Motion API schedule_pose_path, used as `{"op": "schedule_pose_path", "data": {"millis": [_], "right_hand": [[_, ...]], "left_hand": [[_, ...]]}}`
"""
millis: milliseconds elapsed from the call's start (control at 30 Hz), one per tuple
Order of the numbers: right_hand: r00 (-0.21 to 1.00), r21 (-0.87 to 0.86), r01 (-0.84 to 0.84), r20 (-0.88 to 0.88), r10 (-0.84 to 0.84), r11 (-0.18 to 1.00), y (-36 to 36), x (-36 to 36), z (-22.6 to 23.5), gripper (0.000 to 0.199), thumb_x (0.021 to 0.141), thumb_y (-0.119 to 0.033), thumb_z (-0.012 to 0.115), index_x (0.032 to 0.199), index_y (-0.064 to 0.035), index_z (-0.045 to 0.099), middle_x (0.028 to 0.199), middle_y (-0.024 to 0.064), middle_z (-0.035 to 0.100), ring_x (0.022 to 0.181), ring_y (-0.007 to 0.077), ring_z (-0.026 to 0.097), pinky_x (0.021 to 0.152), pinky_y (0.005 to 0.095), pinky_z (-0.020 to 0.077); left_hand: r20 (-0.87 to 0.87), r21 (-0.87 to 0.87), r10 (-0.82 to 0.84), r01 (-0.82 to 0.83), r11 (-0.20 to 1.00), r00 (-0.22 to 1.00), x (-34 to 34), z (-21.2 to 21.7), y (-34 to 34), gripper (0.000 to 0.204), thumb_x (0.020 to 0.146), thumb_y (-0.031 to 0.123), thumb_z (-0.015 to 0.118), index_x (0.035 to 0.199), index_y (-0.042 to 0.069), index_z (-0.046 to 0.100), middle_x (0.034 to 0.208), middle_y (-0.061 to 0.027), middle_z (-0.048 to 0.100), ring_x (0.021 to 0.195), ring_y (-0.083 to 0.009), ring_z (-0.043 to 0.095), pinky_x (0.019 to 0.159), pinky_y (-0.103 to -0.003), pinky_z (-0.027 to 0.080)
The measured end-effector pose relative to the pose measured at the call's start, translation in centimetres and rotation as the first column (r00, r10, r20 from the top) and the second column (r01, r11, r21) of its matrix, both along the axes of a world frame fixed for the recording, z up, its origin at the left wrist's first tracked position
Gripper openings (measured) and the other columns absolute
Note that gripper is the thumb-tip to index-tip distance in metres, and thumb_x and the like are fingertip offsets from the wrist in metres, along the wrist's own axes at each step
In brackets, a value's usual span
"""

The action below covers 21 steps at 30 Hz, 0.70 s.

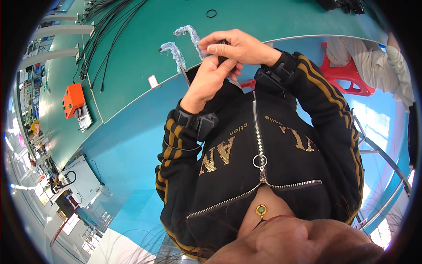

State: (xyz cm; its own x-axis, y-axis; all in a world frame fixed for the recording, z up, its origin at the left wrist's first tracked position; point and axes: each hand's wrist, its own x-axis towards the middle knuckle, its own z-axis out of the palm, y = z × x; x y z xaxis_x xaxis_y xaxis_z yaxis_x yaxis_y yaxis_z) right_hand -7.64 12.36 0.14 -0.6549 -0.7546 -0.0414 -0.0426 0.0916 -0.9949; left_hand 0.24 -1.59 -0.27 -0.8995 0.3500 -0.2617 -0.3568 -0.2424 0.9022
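My left hand (209,79) and my right hand (241,46) meet at the near edge of the green table. Between them is a dark bundle (223,49) that looks like coiled black cable, mostly covered by my fingers. The left fingers close round it from below. My right hand wraps it from the other side, its thumb and forefinger stretched toward the left. Just left of my hands, two bent hooks (190,34) wrapped in crinkled clear film stand at the table edge.
Long black cables (114,31) lie across the green table (136,57) at far left. A black ring (211,13) lies farther back. An orange box (73,101) sits at left. A red stool (347,77) and another person's pale clothing (371,57) are at right.
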Motion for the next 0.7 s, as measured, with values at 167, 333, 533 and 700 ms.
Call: {"op": "schedule_pose_path", "data": {"millis": [167, 333, 533, 700], "right_hand": [[0.999, -0.036, -0.031, -0.008, 0.031, 0.999, -0.2, 0.0, 0.0, 0.037, 0.092, -0.021, 0.057, 0.123, -0.0006, 0.054, 0.108, 0.0127, 0.064, 0.093, 0.0161, 0.063, 0.078, 0.0264, 0.0514], [0.999, 0.028, -0.038, 0.01, 0.038, 0.999, -0.2, 0.2, 1.5, 0.034, 0.092, -0.021, 0.057, 0.12, -0.0014, 0.056, 0.096, 0.0099, 0.066, 0.07, 0.0117, 0.064, 0.057, 0.0216, 0.0522], [0.996, 0.008, -0.066, 0.055, 0.065, 0.998, -0.9, 0.1, 2.4, 0.031, 0.092, -0.023, 0.056, 0.113, -0.0002, 0.058, 0.083, 0.0069, 0.064, 0.055, 0.0097, 0.06, 0.047, 0.0207, 0.049], [0.997, 0.004, -0.077, 0.001, 0.077, 0.997, -1.4, 0.0, 2.5, 0.031, 0.092, -0.027, 0.055, 0.104, 0.0017, 0.06, 0.079, 0.0078, 0.065, 0.053, 0.0123, 0.06, 0.049, 0.0251, 0.0506]], "left_hand": [[-0.008, 0.01, 0.034, -0.034, 0.999, 0.999, 0.0, 0.1, -0.2, 0.021, 0.095, 0.021, 0.054, 0.096, 0.0, 0.06, 0.086, -0.0043, 0.062, 0.072, -0.0097, 0.056, 0.06, -0.022, 0.046], [-0.032, -0.029, 0.024, -0.025, 0.999, 0.999, 0.0, 0.2, -0.7, 0.02, 0.095, 0.02, 0.053, 0.097, 0.0, 0.056, 0.085, -0.0059, 0.06, 0.069, -0.0116, 0.054, 0.059, -0.024, 0.045], [-0.182, -0.086, 0.021, -0.037, 0.996, 0.983, -0.3, 0.5, -1.2, 0.022, 0.096, 0.021, 0.053, 0.096, -0.001, 0.057, 0.08, -0.005, 0.06, 0.065, -0.0104, 0.053, 0.058, -0.023, 0.043], [-0.203, -0.103, 0.001, -0.022, 0.994, 0.979, -0.3, 0.4, -1.5, 0.023, 0.096, 0.021, 0.052, 0.095, -0.001, 0.057, 0.078, -0.0044, 0.059, 0.064, -0.0098, 0.052, 0.059, -0.023, 0.042]]}}
